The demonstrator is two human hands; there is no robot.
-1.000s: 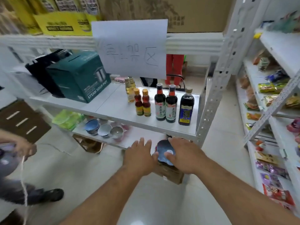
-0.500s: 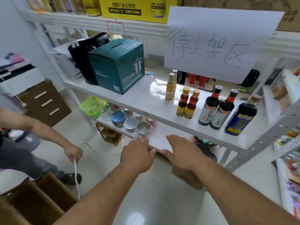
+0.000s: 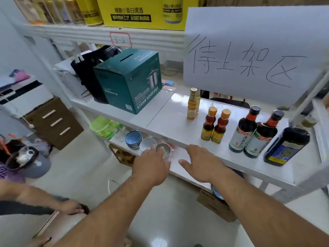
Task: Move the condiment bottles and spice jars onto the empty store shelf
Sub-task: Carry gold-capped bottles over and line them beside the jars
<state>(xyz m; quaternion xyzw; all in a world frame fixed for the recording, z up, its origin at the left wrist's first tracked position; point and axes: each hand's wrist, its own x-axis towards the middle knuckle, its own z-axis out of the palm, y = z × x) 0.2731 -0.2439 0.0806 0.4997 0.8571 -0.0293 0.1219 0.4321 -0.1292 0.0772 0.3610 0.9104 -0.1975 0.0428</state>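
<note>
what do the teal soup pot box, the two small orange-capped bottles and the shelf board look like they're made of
Teal box: printed cardboard, matte, with folded edges and a cut slot on top. Orange-capped bottles: clear glass or plastic, hard to tell which; reddish liquid shows through, with glossy paper labels. Shelf board: smooth white panel, semi-gloss, probably painted metal or laminate; it reflects light softly.
</note>
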